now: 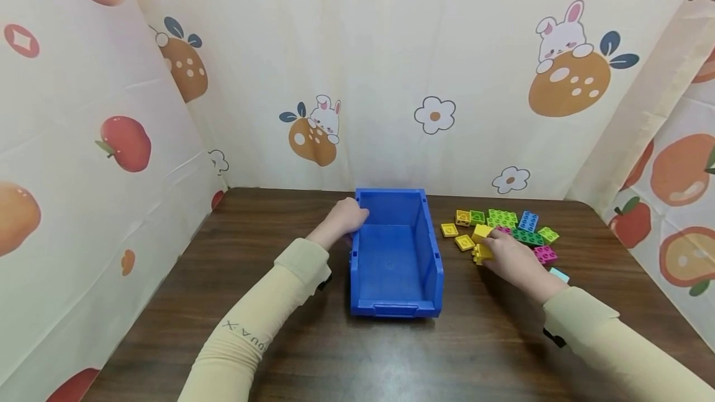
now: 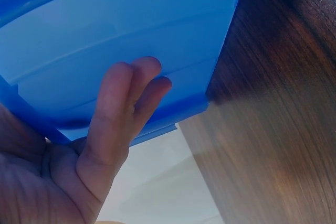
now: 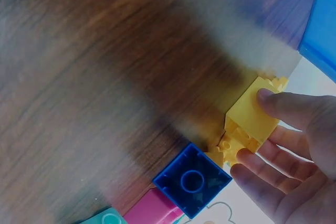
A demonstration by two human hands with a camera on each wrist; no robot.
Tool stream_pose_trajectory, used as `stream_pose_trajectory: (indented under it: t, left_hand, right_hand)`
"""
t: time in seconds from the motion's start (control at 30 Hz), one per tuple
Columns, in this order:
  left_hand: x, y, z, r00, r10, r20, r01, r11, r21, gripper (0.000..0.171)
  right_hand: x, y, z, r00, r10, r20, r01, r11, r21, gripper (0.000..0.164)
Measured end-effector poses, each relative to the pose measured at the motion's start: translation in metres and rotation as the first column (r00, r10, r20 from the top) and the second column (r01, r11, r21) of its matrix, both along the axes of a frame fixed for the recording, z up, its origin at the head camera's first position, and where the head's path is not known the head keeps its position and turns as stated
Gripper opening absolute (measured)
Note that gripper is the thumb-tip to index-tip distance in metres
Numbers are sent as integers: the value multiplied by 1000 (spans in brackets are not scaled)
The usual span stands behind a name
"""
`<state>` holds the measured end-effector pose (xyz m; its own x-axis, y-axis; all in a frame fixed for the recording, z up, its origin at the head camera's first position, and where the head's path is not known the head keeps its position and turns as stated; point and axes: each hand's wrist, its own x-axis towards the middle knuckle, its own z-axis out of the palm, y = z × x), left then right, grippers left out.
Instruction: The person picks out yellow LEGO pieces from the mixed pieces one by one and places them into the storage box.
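A blue plastic storage bin (image 1: 391,309) stands on the table with its low front side toward me. My left hand (image 1: 345,216) grips its left wall near the back. In the left wrist view the fingers (image 2: 110,108) lie along the outer face of that wall. To the right of the bin, my right hand (image 1: 516,259) pinches a yellow toy building brick (image 3: 252,109), thumb on one face and fingers at the other side. More yellow studded pieces (image 3: 233,148) show beside the fingertips. A dark blue brick (image 3: 192,180) lies near them, its hollow underside showing.
Several loose bricks lie around the right hand: light green (image 1: 502,217), blue (image 1: 528,221), dark green (image 1: 527,237) and magenta (image 1: 545,255). Flat yellow pieces (image 1: 449,230) lie nearer the bin. A printed curtain (image 1: 380,147) hangs along the table's (image 1: 251,222) back edge.
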<state>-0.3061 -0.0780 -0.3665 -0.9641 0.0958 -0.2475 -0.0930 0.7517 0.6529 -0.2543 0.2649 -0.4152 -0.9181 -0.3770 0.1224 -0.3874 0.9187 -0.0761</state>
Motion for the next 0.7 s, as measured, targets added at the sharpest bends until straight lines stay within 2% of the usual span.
stream_pose_trajectory:
  t: [0.43,0.7]
  left_hand:
    - [0,0,-1,1000,-6,-11,6,1000,-7,37]
    - [0,-1,-2,1000,-12,-12,12,1000,3,37]
  right_hand:
    - [-3,0,5,999,27,21,-27,1000,-17,31]
    - [-4,-6,17,994,21,106,-22,1000,1,35]
